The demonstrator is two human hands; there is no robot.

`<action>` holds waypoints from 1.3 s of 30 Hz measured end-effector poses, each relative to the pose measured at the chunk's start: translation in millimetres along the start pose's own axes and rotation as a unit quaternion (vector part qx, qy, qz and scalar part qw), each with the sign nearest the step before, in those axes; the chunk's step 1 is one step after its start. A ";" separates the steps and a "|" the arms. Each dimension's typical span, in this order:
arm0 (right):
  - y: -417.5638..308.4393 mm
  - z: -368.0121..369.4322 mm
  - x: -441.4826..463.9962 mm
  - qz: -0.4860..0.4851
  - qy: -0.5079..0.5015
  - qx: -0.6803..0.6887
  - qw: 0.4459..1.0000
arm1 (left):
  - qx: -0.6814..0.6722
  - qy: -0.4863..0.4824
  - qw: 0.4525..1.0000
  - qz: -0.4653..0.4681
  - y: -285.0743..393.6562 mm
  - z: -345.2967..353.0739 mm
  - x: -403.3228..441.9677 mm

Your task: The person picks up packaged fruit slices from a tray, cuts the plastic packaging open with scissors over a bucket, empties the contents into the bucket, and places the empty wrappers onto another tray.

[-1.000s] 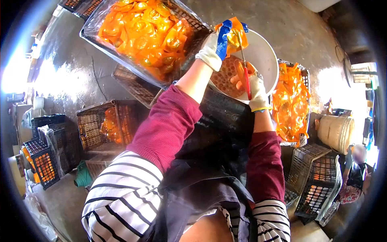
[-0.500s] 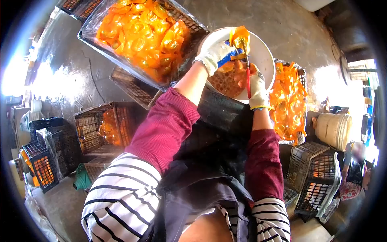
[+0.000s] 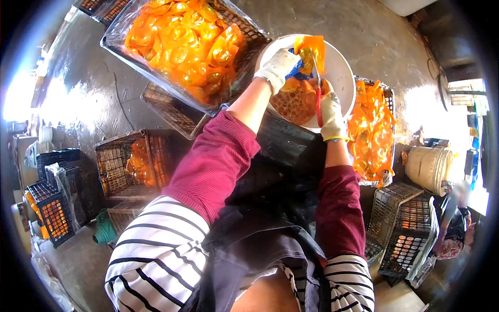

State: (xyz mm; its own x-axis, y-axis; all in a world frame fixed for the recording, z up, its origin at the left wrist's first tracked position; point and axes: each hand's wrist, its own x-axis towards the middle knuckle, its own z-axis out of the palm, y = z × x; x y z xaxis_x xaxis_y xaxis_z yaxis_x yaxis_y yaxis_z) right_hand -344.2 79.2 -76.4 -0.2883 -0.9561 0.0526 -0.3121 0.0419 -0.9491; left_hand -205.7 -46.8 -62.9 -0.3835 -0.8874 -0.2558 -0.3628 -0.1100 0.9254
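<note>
Above a white bucket [image 3: 340, 65], my gloved left hand [image 3: 280, 68] grips an orange packet [image 3: 318, 48] with a shiny centre. My gloved right hand [image 3: 331, 112] is closed on red-handled scissors [image 3: 318, 101], whose blades point up against the packet. Round orange-brown pieces [image 3: 293, 106] lie in the bottom of the bucket. A plastic-lined crate [image 3: 117, 49] heaped with orange packets [image 3: 182, 41] stands to the left. Right of the bucket is another crate [image 3: 392, 104] full of orange packets [image 3: 371, 135].
An empty-looking crate [image 3: 169, 106] lies under the left heap. Lower left are a crate [image 3: 112, 166] with orange packets and a black crate [image 3: 56, 221]. At right stand a beige bucket [image 3: 429, 167], dark crates [image 3: 410, 244] and another person [image 3: 453, 229].
My left hand has shifted slightly, and the packet, earlier bunched up, now hangs spread out to the right of the scissor blades. My right hand stays on the scissors.
</note>
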 end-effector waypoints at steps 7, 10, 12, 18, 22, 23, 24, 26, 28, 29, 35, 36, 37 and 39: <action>-31.1 -4.9 -7.4 0.232 -0.066 0.233 0.942 | 0.249 0.017 0.968 0.027 29.4 -7.4 -23.4; -34.1 -3.8 -5.1 0.238 -0.085 0.228 0.940 | 0.183 0.033 0.983 0.011 22.5 -4.4 -16.8; -32.1 -1.3 -5.6 0.221 -0.073 0.247 0.941 | -0.016 -0.026 0.999 0.014 20.0 -7.9 -14.6; -65.2 -1.6 -4.6 0.257 -0.096 0.133 0.952 | -0.124 -0.053 0.990 -0.040 19.9 -4.6 -16.2; -59.0 -4.4 -0.3 0.265 -0.112 0.068 0.955 | -0.140 -0.027 0.989 -0.028 -27.1 9.6 24.4; -52.7 -4.9 -0.2 0.250 -0.103 0.092 0.958 | -0.141 -0.023 0.990 -0.012 -41.0 13.5 36.2; -44.5 -3.8 -0.8 0.234 -0.095 0.117 0.960 | -0.131 -0.015 0.991 -0.002 -40.4 14.5 36.3; -31.3 -2.4 0.9 0.217 -0.082 0.149 0.961 | -0.161 -0.011 0.987 0.005 -39.1 15.4 34.9; -25.0 -2.3 1.7 0.217 -0.072 0.165 0.959 | -0.208 -0.025 0.978 0.010 -28.6 13.3 24.4; -21.8 -3.3 1.5 0.214 -0.072 0.174 0.959 | -0.238 -0.040 0.970 0.011 -21.3 11.3 15.2; -22.0 -10.2 1.1 0.175 -0.075 -0.015 0.982 | -0.052 -0.156 0.986 -0.017 -8.2 -0.6 0.8; -21.3 -9.4 0.4 0.165 -0.067 -0.043 0.983 | 0.018 -0.126 0.992 -0.020 -0.6 -0.2 -2.2; -22.0 -9.5 0.6 0.167 -0.060 -0.055 0.983 | 0.088 -0.095 0.991 -0.023 4.1 1.8 -3.3; -25.6 -11.0 1.3 0.186 -0.050 -0.063 0.979 | 0.088 -0.008 0.994 0.065 -22.9 16.1 14.5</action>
State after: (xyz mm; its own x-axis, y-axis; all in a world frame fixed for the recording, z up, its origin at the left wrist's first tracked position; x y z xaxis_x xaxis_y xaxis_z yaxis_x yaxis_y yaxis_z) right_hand -346.5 80.1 -48.6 -0.3153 -0.8915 -0.3254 -0.3135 0.4215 -0.8509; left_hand -216.7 -50.0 -92.3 -0.4498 -0.8815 -0.1438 -0.4513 0.0854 0.8883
